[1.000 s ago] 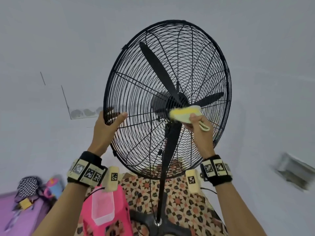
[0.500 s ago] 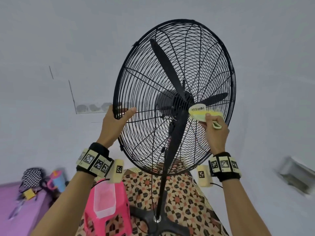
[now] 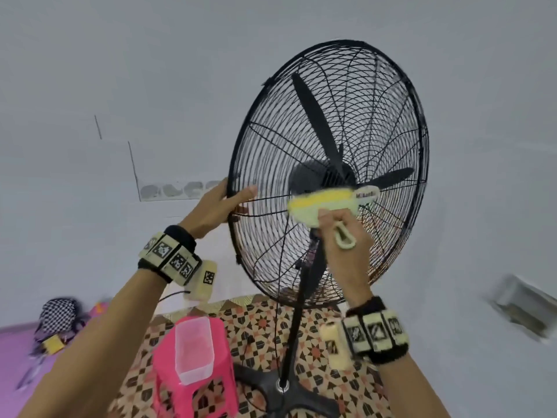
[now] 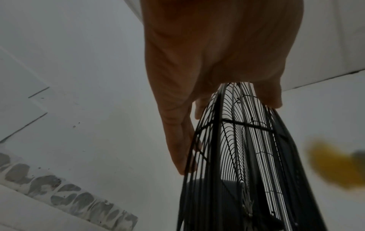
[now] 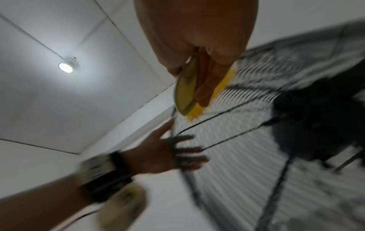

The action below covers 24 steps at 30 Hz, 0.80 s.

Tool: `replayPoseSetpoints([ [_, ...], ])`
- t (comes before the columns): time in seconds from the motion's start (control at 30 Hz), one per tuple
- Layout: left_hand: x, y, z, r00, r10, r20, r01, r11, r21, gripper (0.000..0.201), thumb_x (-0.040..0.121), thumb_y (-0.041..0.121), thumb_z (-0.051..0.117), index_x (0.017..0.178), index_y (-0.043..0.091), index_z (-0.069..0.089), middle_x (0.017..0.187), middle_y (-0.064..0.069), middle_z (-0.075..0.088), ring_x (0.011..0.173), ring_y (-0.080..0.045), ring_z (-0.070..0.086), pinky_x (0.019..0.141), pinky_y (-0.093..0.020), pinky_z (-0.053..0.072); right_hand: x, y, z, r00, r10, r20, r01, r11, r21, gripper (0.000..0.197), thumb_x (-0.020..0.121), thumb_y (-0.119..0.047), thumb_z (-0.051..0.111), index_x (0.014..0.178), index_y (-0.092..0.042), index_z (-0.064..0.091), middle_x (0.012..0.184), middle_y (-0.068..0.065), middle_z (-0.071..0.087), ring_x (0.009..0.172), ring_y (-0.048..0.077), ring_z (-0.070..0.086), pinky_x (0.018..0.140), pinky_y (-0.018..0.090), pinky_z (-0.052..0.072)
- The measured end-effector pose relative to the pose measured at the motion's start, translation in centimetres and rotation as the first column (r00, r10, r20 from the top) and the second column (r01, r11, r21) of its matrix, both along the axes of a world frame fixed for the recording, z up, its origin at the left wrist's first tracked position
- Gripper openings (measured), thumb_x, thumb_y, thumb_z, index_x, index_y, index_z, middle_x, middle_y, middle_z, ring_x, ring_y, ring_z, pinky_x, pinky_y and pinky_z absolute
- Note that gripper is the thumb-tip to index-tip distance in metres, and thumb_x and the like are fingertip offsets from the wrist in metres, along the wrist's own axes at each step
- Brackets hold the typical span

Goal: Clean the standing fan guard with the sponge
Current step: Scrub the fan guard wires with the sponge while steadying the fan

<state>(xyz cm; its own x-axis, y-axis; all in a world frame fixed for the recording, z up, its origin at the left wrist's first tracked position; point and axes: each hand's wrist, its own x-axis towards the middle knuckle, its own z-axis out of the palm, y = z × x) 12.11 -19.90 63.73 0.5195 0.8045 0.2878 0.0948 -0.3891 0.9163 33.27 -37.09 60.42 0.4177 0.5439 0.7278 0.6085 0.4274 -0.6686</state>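
The fan guard [image 3: 328, 176], a black wire cage on a pole, stands tilted in front of me, and my sponge [image 3: 322, 205] lies flat against its front wires just below the hub. My right hand [image 3: 346, 239] holds that sponge from beneath, fingers curled round its pale handle, whose loop hangs down over my knuckles; from the right wrist the yellow foam is a smear pressed to blurred wires, so I cannot say how much of it touches. My left hand [image 3: 212, 208] grips the guard's left rim, thumb on the front wires and fingers wrapped behind, where the cage half hides them. At the sponge's right end an oval badge [image 3: 367, 195] on the guard carries dark lettering, partly covered and too soft to read for certain. Behind the wires the black blades [image 3: 316, 122] and the motor housing show only as dark shapes. Below the guard the pole runs down to a black cross base [image 3: 280, 390] on patterned flooring, cut off by the frame's bottom edge. Left of the base a pink stool [image 3: 196, 384] bears a clear plastic tub [image 3: 194, 348]. Further left, a checkered bag [image 3: 57, 315] lies blurred on a purple surface.
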Motion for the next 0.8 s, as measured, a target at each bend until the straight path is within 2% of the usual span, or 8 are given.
replayPoseSetpoints([
  [0.1, -0.7, 0.8, 1.2, 0.994, -0.081, -0.068, 0.08, 0.997, -0.024, 0.085, 0.074, 0.077, 0.075, 0.145, 0.045, 0.04, 0.135, 0.01, 0.066, 0.11, -0.019, 0.074, 0.098, -0.05, 0.057, -6.7, -0.4, -1.7, 0.962, 0.15, 0.228, -0.147, 0.989, -0.031, 0.018, 0.105, -0.03, 0.059, 0.108, -0.017, 0.071, 0.078, -0.014, 0.069, 0.055, 0.003, 0.065, 0.041, 0.012, 0.043],
  [0.17, -0.9, 1.6, 2.2, 0.984, -0.12, -0.13, 0.117, 0.993, -0.034, 0.097, 0.075, 0.073, 0.078, 0.155, 0.042, 0.032, 0.135, 0.004, 0.066, 0.107, -0.021, 0.075, 0.097, -0.047, 0.056, -9.1, 0.4, -2.6, 0.942, 0.128, 0.311, -0.134, 0.991, -0.001, 0.025, 0.107, -0.032, 0.057, 0.11, -0.012, 0.073, 0.079, -0.008, 0.073, 0.059, 0.001, 0.067, 0.044, 0.016, 0.047],
  [0.3, -1.2, 2.2, 3.5, 0.959, -0.146, -0.243, 0.143, 0.989, -0.03, 0.091, 0.078, 0.074, 0.074, 0.152, 0.031, 0.041, 0.095, 0.005, 0.063, 0.085, -0.014, 0.061, 0.078, -0.027, 0.051, -11.8, 3.1, -3.5, 0.88, 0.032, 0.475, -0.065, 0.996, 0.053, 0.028, 0.108, -0.033, 0.053, 0.111, -0.01, 0.07, 0.079, -0.001, 0.071, 0.059, 0.006, 0.063, 0.049, 0.018, 0.048],
  [0.33, -1.1, 2.2, 3.6, 0.953, -0.165, -0.255, 0.162, 0.986, -0.034, 0.091, 0.076, 0.077, 0.075, 0.149, 0.032, 0.045, 0.096, 0.001, 0.064, 0.085, -0.015, 0.06, 0.078, -0.028, 0.051, -12.1, 3.7, -4.0, 0.861, -0.016, 0.508, -0.014, 0.998, 0.055, 0.029, 0.109, -0.033, 0.05, 0.11, -0.01, 0.068, 0.077, 0.0, 0.069, 0.058, 0.008, 0.059, 0.049, 0.019, 0.046],
  [0.43, -1.1, 2.7, 3.2, 0.947, -0.196, -0.255, 0.188, 0.981, -0.057, 0.098, 0.067, 0.079, 0.076, 0.147, 0.033, 0.046, 0.132, -0.001, 0.066, 0.109, -0.015, 0.069, 0.095, -0.034, 0.055, -11.6, 3.8, -8.4, 0.815, -0.035, 0.578, 0.069, 0.997, -0.037, 0.022, 0.111, -0.034, 0.043, 0.108, -0.018, 0.058, 0.071, -0.007, 0.058, 0.053, 0.003, 0.046, 0.043, 0.014, 0.037],
  [0.57, -1.5, 2.9, 2.4, 0.958, -0.17, -0.23, 0.162, 0.985, -0.053, 0.104, 0.067, 0.081, 0.073, 0.152, 0.032, 0.039, 0.143, 0.002, 0.058, 0.118, -0.017, 0.067, 0.098, -0.038, 0.056, -12.1, 0.1, -14.6, 0.898, 0.078, 0.432, 0.048, 0.961, -0.274, 0.027, 0.11, -0.053, 0.029, 0.105, -0.032, 0.046, 0.071, -0.014, 0.053, 0.049, 0.001, 0.046, 0.04, 0.013, 0.035],
  [0.7, -1.5, 2.8, 2.4, 0.956, -0.183, -0.23, 0.175, 0.983, -0.053, 0.077, 0.082, 0.072, 0.07, 0.143, 0.036, 0.042, 0.136, 0.003, 0.061, 0.113, -0.018, 0.067, 0.085, -0.033, 0.054, -14.2, 2.9, -8.0, 0.937, -0.013, 0.349, 0.01, 1.0, 0.011, 0.029, 0.112, -0.035, 0.043, 0.108, -0.012, 0.061, 0.071, -0.008, 0.06, 0.049, 0.004, 0.056, 0.036, 0.02, 0.044],
  [0.8, -1.4, 2.7, 2.5, 0.957, -0.173, -0.233, 0.166, 0.985, -0.051, 0.079, 0.077, 0.075, 0.069, 0.142, 0.037, 0.044, 0.135, 0.002, 0.062, 0.112, -0.02, 0.066, 0.085, -0.039, 0.054, -14.0, 5.0, -6.0, 0.904, -0.069, 0.422, 0.055, 0.997, 0.046, 0.035, 0.113, -0.037, 0.037, 0.106, -0.011, 0.06, 0.072, -0.005, 0.06, 0.05, 0.005, 0.052, 0.038, 0.02, 0.042],
])
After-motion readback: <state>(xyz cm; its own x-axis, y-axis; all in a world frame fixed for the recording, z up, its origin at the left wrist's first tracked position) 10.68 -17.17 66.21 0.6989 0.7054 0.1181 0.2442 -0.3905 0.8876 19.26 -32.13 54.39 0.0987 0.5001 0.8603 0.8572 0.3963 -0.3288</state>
